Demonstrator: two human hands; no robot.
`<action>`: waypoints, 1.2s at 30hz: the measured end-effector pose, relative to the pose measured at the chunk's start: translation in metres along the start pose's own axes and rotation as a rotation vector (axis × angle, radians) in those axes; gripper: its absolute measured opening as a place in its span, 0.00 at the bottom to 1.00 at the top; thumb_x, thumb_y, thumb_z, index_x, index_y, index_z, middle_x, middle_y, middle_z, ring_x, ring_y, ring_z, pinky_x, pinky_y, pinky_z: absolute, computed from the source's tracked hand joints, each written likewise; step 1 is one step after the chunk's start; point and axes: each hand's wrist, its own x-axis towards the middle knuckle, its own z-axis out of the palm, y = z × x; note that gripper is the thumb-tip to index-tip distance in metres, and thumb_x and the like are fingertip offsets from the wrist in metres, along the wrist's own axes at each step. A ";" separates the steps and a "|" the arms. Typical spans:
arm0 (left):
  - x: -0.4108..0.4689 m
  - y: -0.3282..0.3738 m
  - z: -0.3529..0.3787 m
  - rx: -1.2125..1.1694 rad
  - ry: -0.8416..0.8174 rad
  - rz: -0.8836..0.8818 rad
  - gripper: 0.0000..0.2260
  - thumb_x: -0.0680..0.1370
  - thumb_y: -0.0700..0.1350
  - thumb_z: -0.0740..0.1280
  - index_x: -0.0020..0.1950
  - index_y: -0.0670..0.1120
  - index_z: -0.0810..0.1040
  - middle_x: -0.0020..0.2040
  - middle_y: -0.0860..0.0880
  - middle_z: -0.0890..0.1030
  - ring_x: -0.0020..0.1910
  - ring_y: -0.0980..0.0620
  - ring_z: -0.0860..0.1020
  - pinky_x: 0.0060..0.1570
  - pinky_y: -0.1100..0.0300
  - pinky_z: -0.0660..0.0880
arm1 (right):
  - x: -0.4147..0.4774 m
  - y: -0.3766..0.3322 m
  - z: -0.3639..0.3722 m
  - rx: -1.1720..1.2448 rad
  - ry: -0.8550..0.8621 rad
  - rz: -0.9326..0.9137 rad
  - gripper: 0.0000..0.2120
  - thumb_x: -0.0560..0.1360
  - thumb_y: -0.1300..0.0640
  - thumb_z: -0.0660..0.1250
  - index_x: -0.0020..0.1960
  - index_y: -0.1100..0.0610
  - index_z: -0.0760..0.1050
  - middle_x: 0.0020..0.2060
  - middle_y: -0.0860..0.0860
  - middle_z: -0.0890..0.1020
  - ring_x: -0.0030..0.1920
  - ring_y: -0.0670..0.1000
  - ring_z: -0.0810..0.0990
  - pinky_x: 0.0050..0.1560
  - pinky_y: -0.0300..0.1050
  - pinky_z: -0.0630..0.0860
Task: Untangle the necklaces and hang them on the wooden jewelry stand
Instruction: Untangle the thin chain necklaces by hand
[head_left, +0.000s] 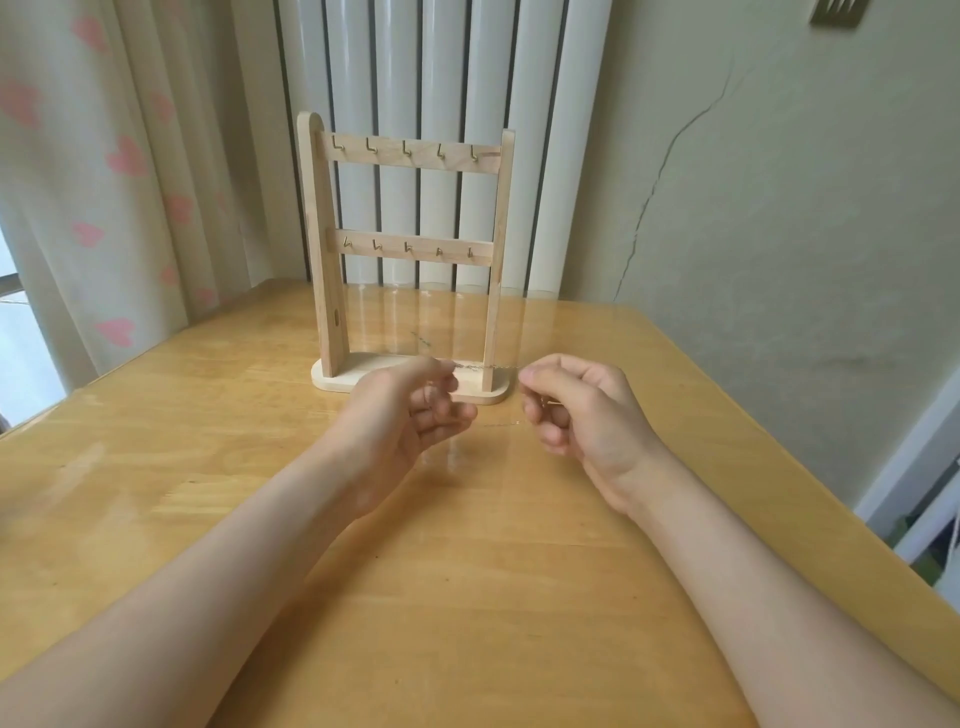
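A thin silver necklace chain (488, 367) is stretched taut between my two hands, just in front of the base of the wooden jewelry stand (323, 249). My left hand (415, 410) pinches one end with thumb and fingers. My right hand (576, 405) pinches the other end, fingers curled. A second fine strand (498, 425) runs lower between the hands. The stand is upright with two crossbars of brass hooks, and nothing hangs on them. A small bit of chain (422, 340) shows behind the stand's base.
The wooden table (467, 545) carries the stand at its far side, close to a white radiator (441, 78) and wall. A curtain with pink hearts (104, 156) hangs at the left. The table's right edge drops off near a white frame.
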 end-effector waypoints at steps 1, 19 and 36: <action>0.000 0.002 0.000 -0.096 -0.001 0.000 0.06 0.84 0.42 0.66 0.48 0.42 0.76 0.33 0.45 0.68 0.41 0.45 0.83 0.65 0.46 0.80 | 0.001 0.001 -0.001 -0.029 0.011 -0.007 0.13 0.80 0.58 0.69 0.36 0.54 0.78 0.33 0.53 0.78 0.33 0.51 0.70 0.35 0.44 0.66; -0.005 0.008 -0.006 0.132 -0.045 -0.089 0.22 0.79 0.40 0.54 0.64 0.44 0.85 0.41 0.45 0.82 0.28 0.51 0.64 0.30 0.58 0.66 | 0.001 0.005 0.001 0.161 -0.113 0.118 0.06 0.80 0.61 0.70 0.53 0.63 0.83 0.24 0.50 0.66 0.33 0.52 0.76 0.42 0.43 0.75; 0.003 -0.008 -0.011 0.459 0.106 -0.002 0.07 0.80 0.36 0.73 0.54 0.46 0.87 0.40 0.48 0.85 0.24 0.53 0.66 0.23 0.63 0.65 | 0.003 0.008 0.006 0.174 0.095 0.018 0.11 0.75 0.75 0.68 0.53 0.64 0.80 0.29 0.52 0.67 0.29 0.49 0.65 0.27 0.40 0.64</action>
